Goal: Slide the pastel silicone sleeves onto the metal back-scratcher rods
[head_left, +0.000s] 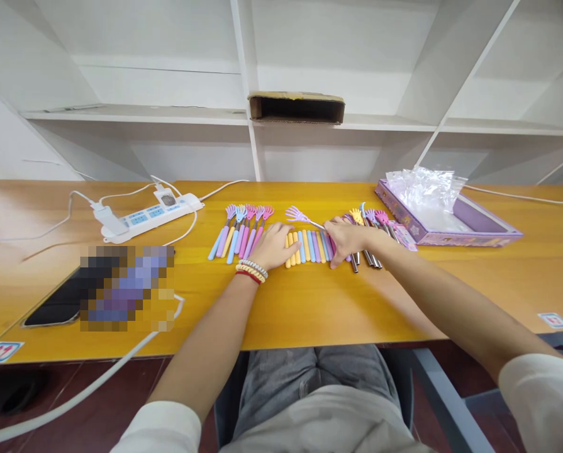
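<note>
Two hands point(274, 245) point(345, 239) touch one row of coloured handles point(312, 246).

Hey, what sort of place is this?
Probably an indoor workspace, perhaps a small workshop or office: there's a long wooden table against white shelving, a neat row of coloured handles, and a purple box holding clear plastic.
</note>
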`<state>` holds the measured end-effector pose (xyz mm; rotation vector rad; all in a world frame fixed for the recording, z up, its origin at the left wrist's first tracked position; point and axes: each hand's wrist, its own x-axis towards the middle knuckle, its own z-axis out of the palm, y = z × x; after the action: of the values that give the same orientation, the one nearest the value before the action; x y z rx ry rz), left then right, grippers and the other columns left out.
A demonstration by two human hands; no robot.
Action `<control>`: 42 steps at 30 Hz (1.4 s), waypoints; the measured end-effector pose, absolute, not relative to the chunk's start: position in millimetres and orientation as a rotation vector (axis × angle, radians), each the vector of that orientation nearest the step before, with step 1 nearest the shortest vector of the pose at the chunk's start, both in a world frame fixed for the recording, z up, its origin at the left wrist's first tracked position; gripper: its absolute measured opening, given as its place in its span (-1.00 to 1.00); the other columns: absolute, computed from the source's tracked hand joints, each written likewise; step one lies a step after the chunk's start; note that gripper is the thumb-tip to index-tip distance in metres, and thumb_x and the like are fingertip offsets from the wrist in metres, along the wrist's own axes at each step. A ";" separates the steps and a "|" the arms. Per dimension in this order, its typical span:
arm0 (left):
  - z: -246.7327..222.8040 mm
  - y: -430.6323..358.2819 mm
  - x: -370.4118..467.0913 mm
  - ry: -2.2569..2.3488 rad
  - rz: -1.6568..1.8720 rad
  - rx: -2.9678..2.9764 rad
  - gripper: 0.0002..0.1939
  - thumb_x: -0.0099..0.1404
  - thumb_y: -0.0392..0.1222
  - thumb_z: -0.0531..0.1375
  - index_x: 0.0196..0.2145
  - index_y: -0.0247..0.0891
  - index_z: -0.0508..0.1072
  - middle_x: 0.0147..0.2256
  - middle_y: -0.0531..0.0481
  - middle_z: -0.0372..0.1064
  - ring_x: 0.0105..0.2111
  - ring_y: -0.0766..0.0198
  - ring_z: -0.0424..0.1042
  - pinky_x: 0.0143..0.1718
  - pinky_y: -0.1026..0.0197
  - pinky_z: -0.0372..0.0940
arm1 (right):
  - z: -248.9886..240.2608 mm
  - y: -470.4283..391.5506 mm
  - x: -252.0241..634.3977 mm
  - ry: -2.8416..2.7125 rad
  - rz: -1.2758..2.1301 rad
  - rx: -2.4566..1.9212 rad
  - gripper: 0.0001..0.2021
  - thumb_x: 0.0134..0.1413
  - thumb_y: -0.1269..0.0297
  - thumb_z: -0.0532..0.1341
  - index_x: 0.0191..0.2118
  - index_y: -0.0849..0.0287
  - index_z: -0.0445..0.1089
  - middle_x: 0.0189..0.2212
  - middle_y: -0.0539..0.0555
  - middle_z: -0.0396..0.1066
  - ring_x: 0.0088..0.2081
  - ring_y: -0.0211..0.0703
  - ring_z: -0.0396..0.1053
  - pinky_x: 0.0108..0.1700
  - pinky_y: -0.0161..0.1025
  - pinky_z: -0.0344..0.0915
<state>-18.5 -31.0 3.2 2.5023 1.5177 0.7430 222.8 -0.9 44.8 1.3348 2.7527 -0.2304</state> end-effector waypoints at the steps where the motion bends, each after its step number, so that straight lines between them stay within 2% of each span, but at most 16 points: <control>1: 3.3 -31.1 -18.5 1.516 0.742 2.503 -0.53 0.27 0.04 0.09 0.03 -0.31 0.33 -0.03 -0.19 0.31 0.04 0.04 0.27 0.10 0.01 0.16 | 44.1 -1.4 222.8 2.761 -0.240 1.336 -0.33 -0.54 -0.11 0.40 -0.26 0.13 0.17 -0.30 0.10 0.19 -0.13 0.11 0.19 -0.17 -0.13 0.22; 9: 7.4 -34.0 -15.9 1.484 0.803 2.495 -0.56 0.27 0.03 0.10 0.00 -0.30 0.36 -0.06 -0.16 0.32 -0.01 0.06 0.29 0.07 0.02 0.18 | 52.9 -15.8 231.6 2.991 -0.332 1.360 -0.34 -0.47 -0.13 0.38 -0.26 0.15 0.15 -0.26 0.10 0.19 -0.16 0.05 0.16 -0.14 -0.12 0.19; 16: 17.3 -48.5 10.1 1.170 0.994 2.388 -0.67 0.38 -0.03 -0.02 -0.24 -0.26 0.45 -0.23 -0.08 0.42 -0.15 0.19 0.37 -0.03 0.13 0.24 | 44.0 -45.3 213.5 3.413 -0.244 1.276 -0.24 -0.43 -0.12 0.40 -0.11 0.17 0.13 0.00 0.25 0.16 0.04 0.19 0.10 0.05 0.07 0.10; 21: 16.7 -54.5 24.2 1.075 1.011 2.152 -0.69 0.34 -0.03 0.03 -0.38 -0.30 0.42 -0.40 -0.01 0.42 -0.37 0.27 0.39 -0.27 0.22 0.28 | 36.3 -56.1 196.8 3.545 -0.197 1.152 -0.25 -0.41 -0.06 0.43 -0.07 0.19 0.19 0.11 0.33 0.11 0.13 0.28 0.04 0.09 0.17 0.08; 24: 17.4 -54.2 21.4 1.180 1.043 2.068 -0.68 0.34 -0.01 0.02 -0.33 -0.32 0.40 -0.43 -0.01 0.42 -0.44 0.28 0.38 -0.38 0.24 0.27 | 40.3 -53.9 201.0 3.657 -0.312 1.183 -0.32 -0.33 -0.10 0.40 -0.09 0.18 0.25 0.08 0.30 0.17 0.11 0.22 0.09 0.10 0.15 0.10; 27: 19.1 -53.2 14.0 1.342 1.092 2.220 -0.71 0.34 -0.08 0.03 -0.15 -0.32 0.40 -0.29 -0.08 0.46 -0.30 0.20 0.42 -0.23 0.17 0.29 | 40.4 -43.8 215.9 3.774 -0.623 1.380 -0.65 -0.01 -0.05 0.25 -0.25 0.13 0.35 -0.07 0.19 0.33 0.00 0.08 0.23 0.06 0.07 0.14; 29: 19.1 -52.4 9.5 1.378 1.109 2.377 -0.66 0.36 -0.14 0.02 0.02 -0.31 0.35 -0.13 -0.14 0.44 -0.14 0.14 0.41 -0.08 0.11 0.26 | 35.7 -34.1 228.4 3.769 -1.069 1.582 -0.69 0.11 -0.03 0.14 -0.39 0.13 0.35 -0.26 0.11 0.38 -0.19 -0.05 0.32 -0.07 -0.02 0.22; 32: 16.9 -50.3 5.9 1.342 1.117 2.507 -0.62 0.37 -0.19 0.00 0.10 -0.27 0.30 -0.01 -0.13 0.39 -0.02 0.15 0.35 0.02 0.11 0.21 | 25.5 -21.2 245.3 3.578 -1.841 1.910 -0.56 0.09 -0.12 0.11 -0.58 0.15 0.27 -0.47 0.05 0.31 -0.43 -0.20 0.27 -0.31 -0.19 0.27; 35: 13.8 -47.5 5.3 1.318 1.055 2.566 -0.69 0.33 -0.23 0.04 0.00 -0.26 0.42 -0.13 -0.10 0.43 -0.12 0.17 0.39 -0.04 0.12 0.25 | 20.0 -17.5 254.7 3.248 -2.400 2.039 -0.50 0.08 -0.18 0.08 -0.64 0.13 0.23 -0.72 -0.05 0.07 -0.64 -0.30 0.10 -0.55 -0.29 0.14; 37: 12.4 -45.6 5.1 1.310 1.030 2.592 -0.73 0.30 -0.27 0.07 -0.10 -0.25 0.49 -0.20 -0.07 0.44 -0.18 0.19 0.40 -0.09 0.12 0.25 | 20.3 -20.5 255.1 2.934 -2.762 2.000 -0.55 0.05 -0.16 0.14 -0.60 0.12 0.26 -0.79 -0.13 -0.09 -0.73 -0.35 -0.07 -0.66 -0.33 0.00; 38: 12.0 -44.9 4.9 1.304 1.025 2.602 -0.75 0.30 -0.28 0.08 -0.14 -0.24 0.52 -0.23 -0.06 0.44 -0.20 0.20 0.40 -0.10 0.12 0.25 | 21.0 -22.9 253.7 2.801 -2.911 1.933 -0.58 0.02 -0.12 0.19 -0.58 0.13 0.26 -0.80 -0.15 -0.11 -0.75 -0.37 -0.11 -0.69 -0.35 -0.05; 42: 11.8 -43.3 3.2 1.311 1.006 2.601 -0.75 0.29 -0.27 0.10 -0.16 -0.20 0.55 -0.25 -0.05 0.44 -0.22 0.20 0.40 -0.12 0.13 0.26 | 21.4 -30.4 242.8 2.559 -3.163 1.729 -0.67 -0.13 0.02 0.34 -0.56 0.16 0.31 -0.78 -0.11 0.13 -0.74 -0.38 0.04 -0.71 -0.37 0.00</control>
<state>3.2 -43.3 11.8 2.6009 1.3108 1.0063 242.8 -30.4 21.4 1.7291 2.5591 -3.1635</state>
